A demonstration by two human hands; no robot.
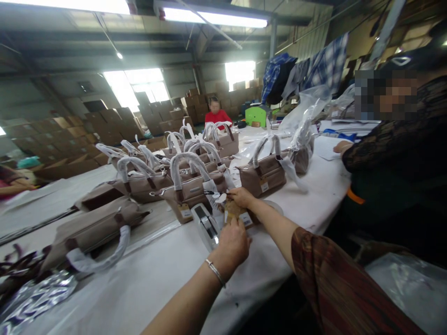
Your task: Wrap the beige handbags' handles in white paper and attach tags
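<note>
Kraft-brown hang tag (232, 209) with a white label is appearing between both hands, just beside a tape dispenser (205, 226) and before taupe handbags (193, 190). The left hand (233, 244) is curling its fingers against the tag; the right hand (240, 197) is bending over its upper edge. Whether either is gripping cannot be told.

A white-covered counter (115, 298) spreads beneath and beyond the hands (232, 244). Well past them, cardboard boxes (52, 137) stand stacked before a greyish wall (179, 81) with glaring windows (148, 77). High ahead of the hands, long lit tubes (214, 17) hang below a dim ceiling (52, 39); a pale post (273, 37) rises ahead to their right.
</note>
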